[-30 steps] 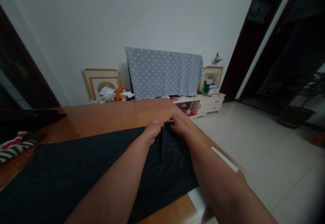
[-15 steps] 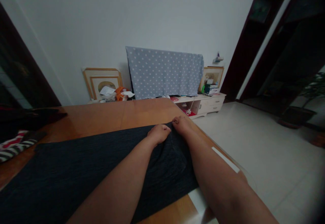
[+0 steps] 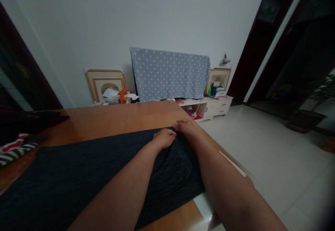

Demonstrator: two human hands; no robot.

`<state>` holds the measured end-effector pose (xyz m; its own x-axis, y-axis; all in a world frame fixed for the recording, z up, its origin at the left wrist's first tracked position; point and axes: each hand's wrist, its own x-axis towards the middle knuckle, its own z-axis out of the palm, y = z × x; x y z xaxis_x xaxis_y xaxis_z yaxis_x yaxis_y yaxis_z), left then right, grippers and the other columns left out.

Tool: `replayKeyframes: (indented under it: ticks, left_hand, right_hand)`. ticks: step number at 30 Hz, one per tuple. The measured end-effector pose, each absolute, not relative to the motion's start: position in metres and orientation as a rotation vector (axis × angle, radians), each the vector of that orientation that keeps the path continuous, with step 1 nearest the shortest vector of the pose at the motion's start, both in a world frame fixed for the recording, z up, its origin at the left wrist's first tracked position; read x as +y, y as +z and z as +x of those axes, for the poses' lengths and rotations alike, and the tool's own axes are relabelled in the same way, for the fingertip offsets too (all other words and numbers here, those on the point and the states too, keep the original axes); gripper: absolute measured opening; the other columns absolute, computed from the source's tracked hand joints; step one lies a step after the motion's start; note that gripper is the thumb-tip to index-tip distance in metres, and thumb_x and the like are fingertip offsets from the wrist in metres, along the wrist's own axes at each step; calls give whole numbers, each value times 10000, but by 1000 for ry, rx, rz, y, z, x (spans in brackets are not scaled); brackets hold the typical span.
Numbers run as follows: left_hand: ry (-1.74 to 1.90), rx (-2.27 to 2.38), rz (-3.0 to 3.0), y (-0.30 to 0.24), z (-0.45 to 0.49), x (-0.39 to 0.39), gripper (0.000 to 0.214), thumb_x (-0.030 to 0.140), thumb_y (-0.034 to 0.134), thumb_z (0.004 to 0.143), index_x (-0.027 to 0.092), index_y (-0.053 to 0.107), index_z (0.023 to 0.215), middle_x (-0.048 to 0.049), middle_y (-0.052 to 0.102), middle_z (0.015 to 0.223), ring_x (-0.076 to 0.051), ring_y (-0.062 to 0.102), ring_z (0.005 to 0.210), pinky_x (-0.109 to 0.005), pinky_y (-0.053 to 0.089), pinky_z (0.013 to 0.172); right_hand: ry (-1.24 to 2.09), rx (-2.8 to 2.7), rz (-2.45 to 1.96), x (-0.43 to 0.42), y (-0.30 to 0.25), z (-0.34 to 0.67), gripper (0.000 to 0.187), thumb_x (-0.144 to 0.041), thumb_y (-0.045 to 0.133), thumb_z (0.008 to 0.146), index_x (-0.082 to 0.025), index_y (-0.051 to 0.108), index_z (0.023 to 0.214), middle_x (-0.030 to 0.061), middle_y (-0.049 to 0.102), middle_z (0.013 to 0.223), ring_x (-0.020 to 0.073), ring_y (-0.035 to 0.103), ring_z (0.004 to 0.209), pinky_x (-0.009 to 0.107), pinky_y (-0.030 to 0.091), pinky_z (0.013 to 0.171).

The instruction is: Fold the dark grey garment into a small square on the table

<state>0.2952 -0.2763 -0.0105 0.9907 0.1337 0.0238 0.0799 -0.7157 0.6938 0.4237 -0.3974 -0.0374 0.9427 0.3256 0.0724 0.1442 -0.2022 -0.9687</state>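
Across the lower left and centre of the frame, a dark streaked cloth (image 3: 86, 168) lies spread over the worktop (image 3: 102, 119), its length running out past the lower left edge. Laid flat like this, its weight rests on the wood, so the hands need bear only the part they work on. That part is the cloth's far right corner, just right of the frame's centre. The left hand (image 3: 164, 138) is curled in on itself there, thumb and fingers seemingly pinching the fabric; ridges slope down to the right from its grip, which suggests that the hold is gathering a layer rather than pressing it flat. Just beside it, the right hand (image 3: 185, 126) has its fingers loosely extended and a little apart, probably to tend the edge while the left one anchors it (whether its fingertips touch the cloth, I cannot tell).

At the left edge of the frame, a striped cloth (image 3: 15, 154) and a dark heap (image 3: 31, 121) sit on the worktop beyond the spread cloth, perhaps to leave it room. Farther off, at mid-frame, a polka-dot cover (image 3: 170, 74) hangs over something upright, likely to keep dust away, above a white cabinet (image 3: 218, 107).
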Motion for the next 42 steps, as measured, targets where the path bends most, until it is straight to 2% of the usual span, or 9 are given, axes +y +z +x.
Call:
replayKeyframes:
  ticks: [5,14,23,25,28,33,36,39,42]
  left_hand:
    - [89,104,2337,-16,300,-272,259,255,668,774,289,796,996,-25,782,1049,-262,675,1000,-368,469,936]
    - [1,10,2555,-13,300,-269,474,268,698,725,287,724,1197,-41,730,1193,-260,656,1102,-349,495,908]
    - [-53,40,2633,-6,295,-269,499,329,670,738,341,693,1236,-27,684,1302,-287,611,1203,-429,464,994]
    - [-66,37,2620,-6,295,-268,503,322,674,731,330,696,1233,-35,684,1306,-292,608,1208,-428,465,995]
    - [-24,31,2585,-7,297,-268,492,299,690,713,306,718,1204,-62,700,1275,-316,612,1191,-451,447,1014]
    - [17,0,2482,-6,295,-270,334,263,732,685,294,774,1015,-87,753,1108,-370,637,1116,-522,414,1018]
    - [17,-2,2438,-5,294,-271,217,264,736,703,293,778,913,-68,763,1067,-345,650,1085,-510,404,1027]
    - [9,21,2382,-6,293,-269,286,251,765,670,304,775,951,-38,766,1094,-310,651,1096,-465,405,1040]
    - [9,37,2306,-10,296,-268,334,227,769,647,293,770,975,-32,765,1113,-293,648,1115,-414,425,1024]
  right_hand:
    - [260,-291,-1622,-399,-43,428,16,-211,596,871,-199,586,867,86,727,889,183,730,857,281,583,747]
    - [233,-229,-1517,-401,-36,422,362,-151,644,730,-169,576,1085,33,687,752,194,698,705,310,572,674]
    - [-320,-278,-1425,-425,30,406,336,-301,580,774,-177,580,1086,17,680,849,139,657,701,274,548,669]
    - [-396,-302,-1513,-426,43,401,336,-321,566,791,-183,584,1097,2,677,816,138,637,674,265,530,640]
    - [-224,-368,-1784,-421,54,388,288,-258,564,797,-176,599,1071,-11,654,721,135,603,620,244,475,597]
    - [20,-695,-2363,-415,41,341,55,-173,615,750,-173,651,791,39,662,709,165,583,673,263,374,604]
    - [2,-735,-2497,-424,17,304,112,-190,555,817,-184,654,869,69,705,855,187,610,763,272,357,631]
    - [-48,-730,-2637,-439,0,274,175,-195,504,877,-190,639,988,91,710,956,208,628,852,283,366,679]
    - [-85,-709,-2772,-450,0,256,208,-226,447,939,-189,643,995,113,696,997,221,634,886,298,394,719]
